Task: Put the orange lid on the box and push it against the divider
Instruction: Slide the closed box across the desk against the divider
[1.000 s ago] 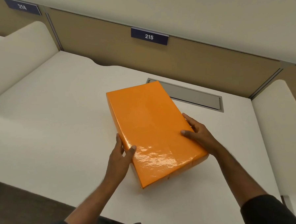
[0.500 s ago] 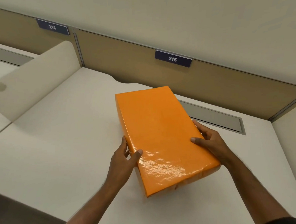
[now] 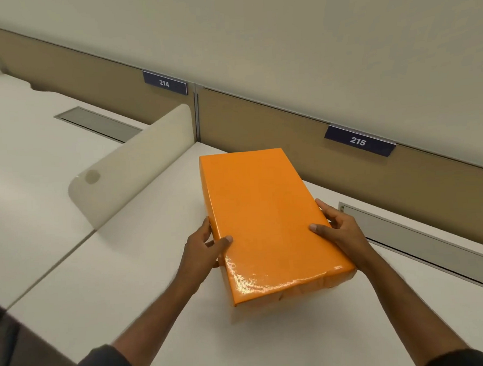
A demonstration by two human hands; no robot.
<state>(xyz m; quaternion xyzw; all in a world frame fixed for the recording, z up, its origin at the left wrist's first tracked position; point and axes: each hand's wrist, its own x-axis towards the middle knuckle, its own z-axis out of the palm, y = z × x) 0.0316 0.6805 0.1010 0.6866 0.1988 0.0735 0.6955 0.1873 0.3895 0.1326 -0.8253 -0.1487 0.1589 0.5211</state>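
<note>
Lidded box [image 3: 267,218] is gripped at near end by left hand [image 3: 203,249] and right hand [image 3: 342,230]; long axis points far; divider [image 3: 138,165] lies left, apart.

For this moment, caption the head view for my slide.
Both hands, left hand and right hand, hold the orange lid on the desk, short of the divider.
</note>
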